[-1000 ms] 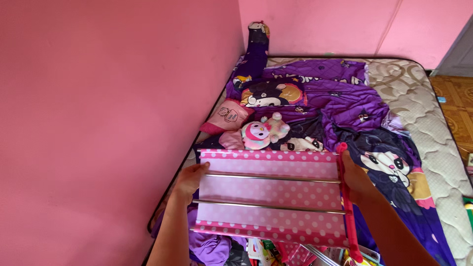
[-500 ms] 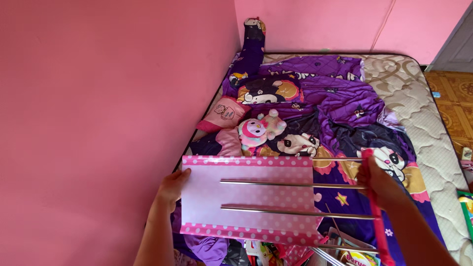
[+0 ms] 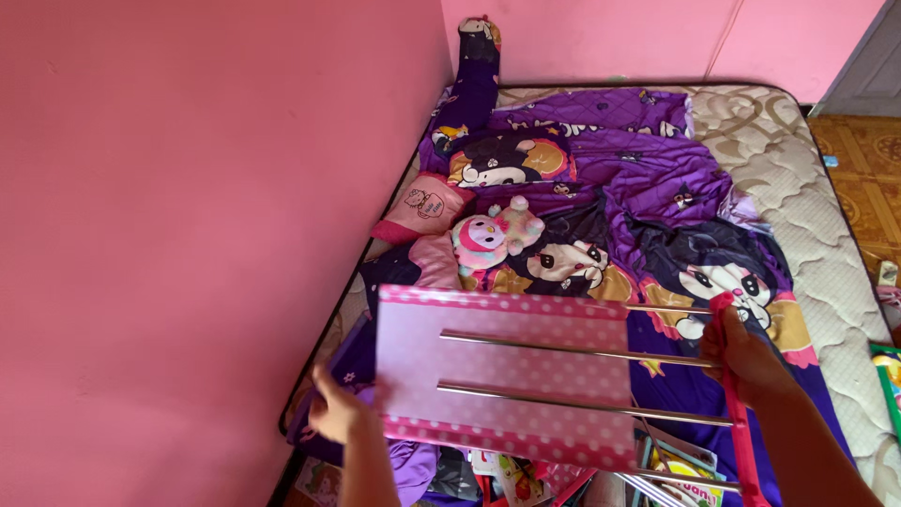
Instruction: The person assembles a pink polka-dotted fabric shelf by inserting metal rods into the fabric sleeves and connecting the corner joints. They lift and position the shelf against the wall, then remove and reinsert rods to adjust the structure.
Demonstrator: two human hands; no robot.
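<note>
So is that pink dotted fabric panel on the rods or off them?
Partly off. The fabric panel covers only the left part of the metal rods; their right ends run bare to the pink side bar.

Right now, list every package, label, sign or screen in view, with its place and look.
No signs or screens.
Printed books or packs: under the rods at the bottom edge, flat, bright yellow and mixed colours.
Green box: at the right edge, rectangular, partly cut off.
</note>
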